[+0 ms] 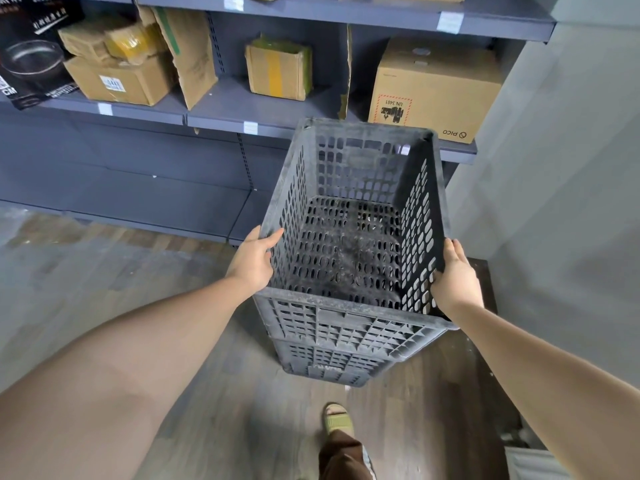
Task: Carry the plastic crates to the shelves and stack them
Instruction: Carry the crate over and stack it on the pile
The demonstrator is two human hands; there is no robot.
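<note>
Before the shelves (221,112), two hands hold two nested crates (349,244).

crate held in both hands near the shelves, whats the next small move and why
Probably lower it straight down. The left hand and right hand grip the sides of the top crate, which sits over another crate below, in front of the shelves, so seating it finishes the stack.

Even, soft daylight fills the scene, brighter toward three o'clock; shadows are faint. Wide-angle distortion bends edges at nine and three o'clock. Focus stays mostly sharp.
</note>
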